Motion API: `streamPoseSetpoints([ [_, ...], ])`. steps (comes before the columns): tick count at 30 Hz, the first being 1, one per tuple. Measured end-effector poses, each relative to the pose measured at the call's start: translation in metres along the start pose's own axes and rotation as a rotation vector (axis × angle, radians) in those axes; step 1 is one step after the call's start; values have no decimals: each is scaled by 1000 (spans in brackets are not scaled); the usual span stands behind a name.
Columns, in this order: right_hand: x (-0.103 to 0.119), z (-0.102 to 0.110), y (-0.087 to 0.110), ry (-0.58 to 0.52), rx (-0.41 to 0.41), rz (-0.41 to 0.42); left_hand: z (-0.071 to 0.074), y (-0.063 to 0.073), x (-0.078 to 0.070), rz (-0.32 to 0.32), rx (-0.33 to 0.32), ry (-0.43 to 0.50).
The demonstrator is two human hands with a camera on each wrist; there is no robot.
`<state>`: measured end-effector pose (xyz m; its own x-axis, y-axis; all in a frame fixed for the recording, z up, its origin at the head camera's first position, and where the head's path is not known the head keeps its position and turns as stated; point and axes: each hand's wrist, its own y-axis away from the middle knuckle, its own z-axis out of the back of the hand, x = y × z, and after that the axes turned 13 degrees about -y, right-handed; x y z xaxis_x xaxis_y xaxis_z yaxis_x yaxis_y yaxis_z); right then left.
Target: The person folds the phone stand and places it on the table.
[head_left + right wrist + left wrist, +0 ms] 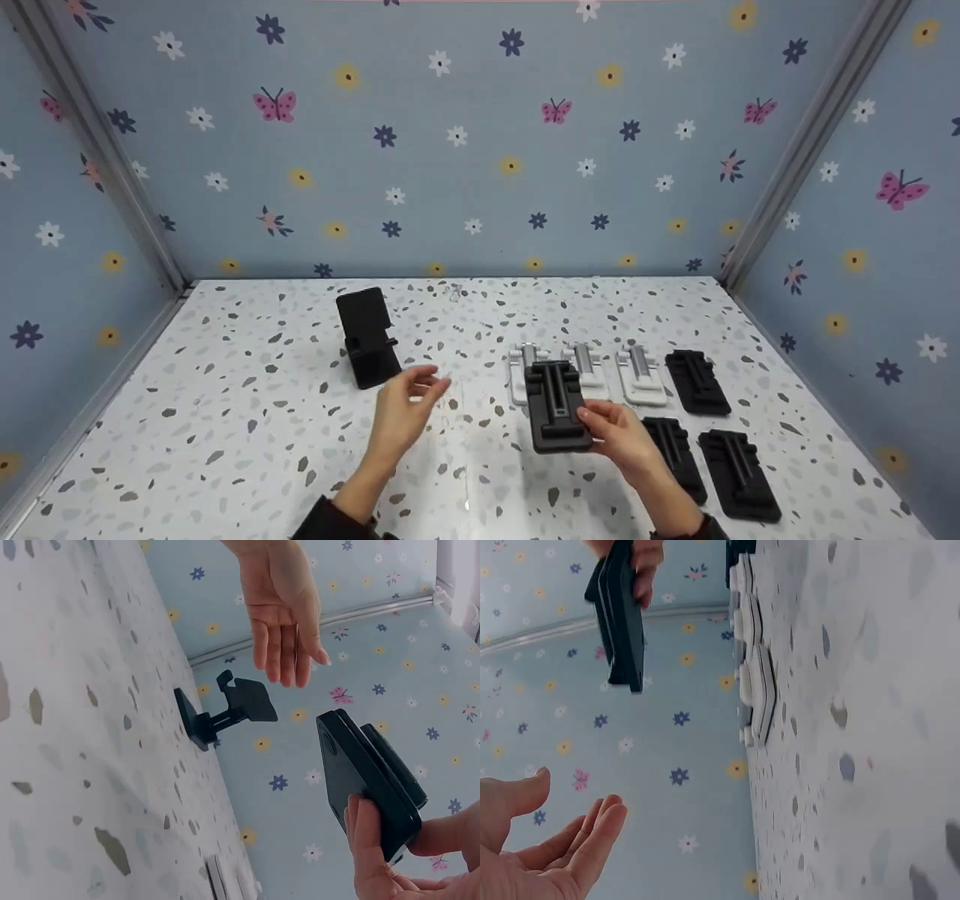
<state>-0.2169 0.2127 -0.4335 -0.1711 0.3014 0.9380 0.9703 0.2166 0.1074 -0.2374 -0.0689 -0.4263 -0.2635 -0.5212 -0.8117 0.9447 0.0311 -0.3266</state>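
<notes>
My right hand [626, 441] holds a folded black phone stand [556, 409] by its right edge, thumb on the front and fingers behind. In the right wrist view the stand [367, 780] is lifted above the table, its flat back showing. My left hand [405, 409] hovers with fingers spread and nothing in it, left of the held stand. Beyond the left hand stands an unfolded black phone stand [367, 337], its plate raised; the right wrist view shows its base, post and plate [251, 700] from the side.
Three folded white phone stands [641, 377] lie in a row behind the held one, partly covered by it. To their right are three folded black stands [697, 382], two nearer the front. A flower-patterned wall [480, 150] borders the speckled table [247, 450].
</notes>
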Motion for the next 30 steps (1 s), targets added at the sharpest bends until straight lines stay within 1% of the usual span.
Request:
streamPoseSetpoints([
  [5,-5,15,5,52,-24,-26,22,-27,19,65,-123,-114],
  [8,-7,23,8,82,-27,-39,33,-40,31,105,-191,-170],
  [12,-10,32,12,126,-46,-60,41,-53,45,139,-280,-212],
  [15,-11,39,15,156,-74,-86,45,-62,53,168,-332,-245],
  [17,-12,43,18,174,-95,-110,47,-67,58,200,-355,-267],
  [19,-12,48,20,214,-122,-129,49,-73,61,238,-348,-275],
  [21,-13,51,22,253,-141,-144,51,-78,63,278,-312,-265],
  [25,-16,58,25,310,-146,-146,54,-87,66,392,-179,-193],
  [27,-17,61,26,319,-136,-138,55,-91,68,447,-139,-148],
  [28,-18,62,26,320,-131,-135,55,-92,70,468,-131,-126],
  [30,-20,65,27,325,-127,-129,55,-93,72,492,-140,-91],
])
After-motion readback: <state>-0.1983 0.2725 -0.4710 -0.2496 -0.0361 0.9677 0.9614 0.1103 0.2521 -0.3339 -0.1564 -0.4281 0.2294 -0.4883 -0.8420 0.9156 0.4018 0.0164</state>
